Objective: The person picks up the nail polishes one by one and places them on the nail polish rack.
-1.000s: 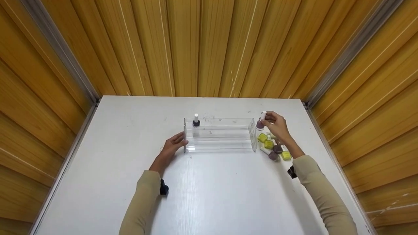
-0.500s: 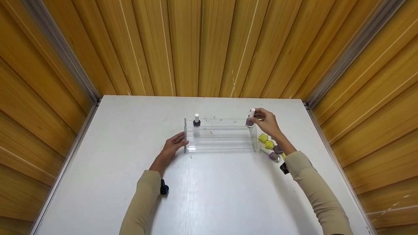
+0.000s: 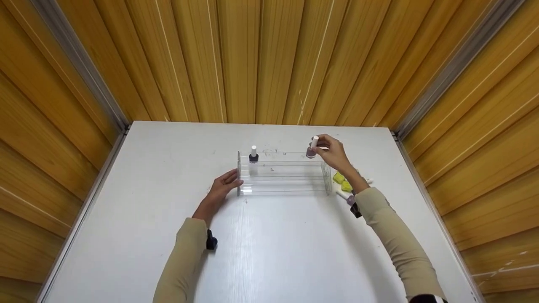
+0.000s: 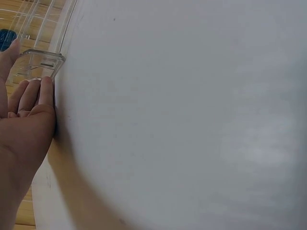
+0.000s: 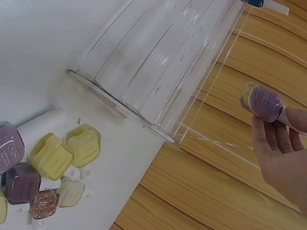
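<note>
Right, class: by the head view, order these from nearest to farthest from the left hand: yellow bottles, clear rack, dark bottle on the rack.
1. Clear rack: left end at the left hand.
2. Dark bottle: upright on the rack's left part.
3. Yellow bottles: past the rack's right end.

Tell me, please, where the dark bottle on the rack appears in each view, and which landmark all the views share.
Head: the dark bottle is near the centre, slightly left, at the back of the rack.
Left wrist: dark bottle at the left edge, upper part, cut by the frame.
Right wrist: dark bottle at the top edge, right of centre, partly cut off.
Shared landmark: the clear rack.
</note>
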`<state>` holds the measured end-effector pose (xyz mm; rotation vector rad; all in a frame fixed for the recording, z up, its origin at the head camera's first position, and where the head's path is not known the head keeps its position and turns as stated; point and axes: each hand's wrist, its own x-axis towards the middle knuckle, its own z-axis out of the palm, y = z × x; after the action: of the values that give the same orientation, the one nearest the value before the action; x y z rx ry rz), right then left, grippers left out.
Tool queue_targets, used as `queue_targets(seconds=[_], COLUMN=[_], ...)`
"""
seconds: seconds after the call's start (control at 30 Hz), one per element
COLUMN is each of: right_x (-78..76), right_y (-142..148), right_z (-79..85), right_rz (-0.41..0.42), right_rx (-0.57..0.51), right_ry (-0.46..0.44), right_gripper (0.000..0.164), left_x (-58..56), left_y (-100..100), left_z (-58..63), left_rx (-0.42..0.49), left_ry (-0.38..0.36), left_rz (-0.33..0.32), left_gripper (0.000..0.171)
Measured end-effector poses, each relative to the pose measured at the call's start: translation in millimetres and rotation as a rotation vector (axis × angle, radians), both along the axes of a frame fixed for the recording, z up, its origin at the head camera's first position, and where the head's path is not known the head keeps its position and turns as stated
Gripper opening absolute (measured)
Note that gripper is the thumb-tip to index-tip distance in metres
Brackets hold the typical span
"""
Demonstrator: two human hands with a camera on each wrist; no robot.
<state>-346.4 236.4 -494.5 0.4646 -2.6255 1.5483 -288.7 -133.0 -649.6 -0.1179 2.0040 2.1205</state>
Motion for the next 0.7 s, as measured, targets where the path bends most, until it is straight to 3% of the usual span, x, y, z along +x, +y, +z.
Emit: queue_targets(seconds=[0.53, 0.7], right_x=[-11.2, -4.7], right_y=[-32.9, -45.3], right_z=[-19.4, -22.2], right_rz=[0.049, 0.054], right_rx=[-0.053, -0.048], right_ry=[0.034, 0.011], right_gripper=[0.029, 0.030], left_x=[0.2, 1.1], left_y=[-1.6, -1.6], left_z=[-2.2, -1.5], left_rx=[0.029, 0.032], left_ry=[0.020, 0.008], left_rz=[-0.014, -0.002], left_gripper=[0.066, 0.066])
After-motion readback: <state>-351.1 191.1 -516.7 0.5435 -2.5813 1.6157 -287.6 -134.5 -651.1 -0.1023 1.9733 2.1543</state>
